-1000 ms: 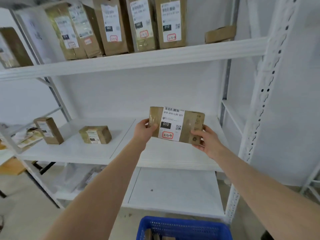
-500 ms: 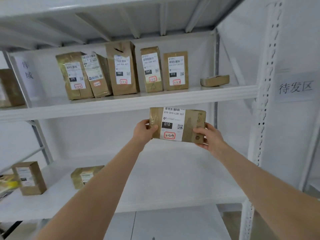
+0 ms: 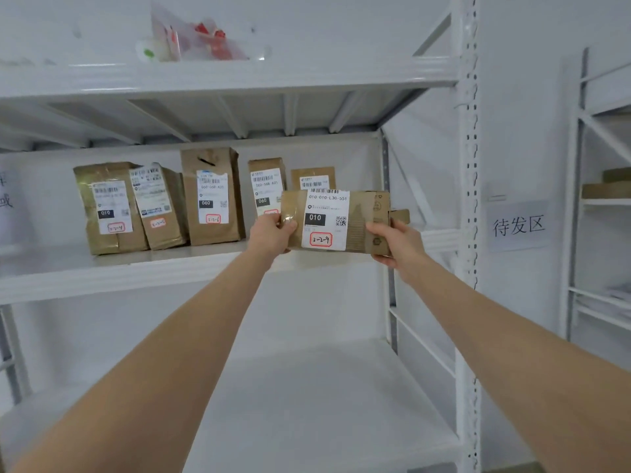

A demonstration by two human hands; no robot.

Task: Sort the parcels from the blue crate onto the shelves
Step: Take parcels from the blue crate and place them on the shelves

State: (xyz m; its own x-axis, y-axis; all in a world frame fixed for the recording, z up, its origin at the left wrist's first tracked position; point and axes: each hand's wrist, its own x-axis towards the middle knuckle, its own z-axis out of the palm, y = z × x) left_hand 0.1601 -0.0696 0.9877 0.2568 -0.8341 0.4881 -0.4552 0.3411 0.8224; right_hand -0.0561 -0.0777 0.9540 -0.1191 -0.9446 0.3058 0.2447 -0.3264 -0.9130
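Observation:
I hold a brown cardboard parcel (image 3: 362, 220) lengthwise in front of the middle shelf (image 3: 136, 271). Its white label reads 010 with a red-boxed 3-2-9. My left hand (image 3: 271, 235) grips its left end and my right hand (image 3: 397, 242) grips its right end. The parcel hangs level with the shelf's front edge, at the right end of a row of upright brown parcels (image 3: 211, 198). It partly hides two parcels behind it. The blue crate is out of view.
A white steel upright (image 3: 467, 199) bounds the shelf on the right. The top shelf (image 3: 307, 71) carries a clear bag with red items (image 3: 201, 39). The lower shelf (image 3: 307, 404) spreads below my arms. A paper sign (image 3: 518, 226) hangs on the wall, beside a second rack (image 3: 601, 203).
Both hands have lifted the parcel from the lower shelf's height up to the middle shelf's front edge. My view has tilted upward, so the crate and floor have dropped out of sight.

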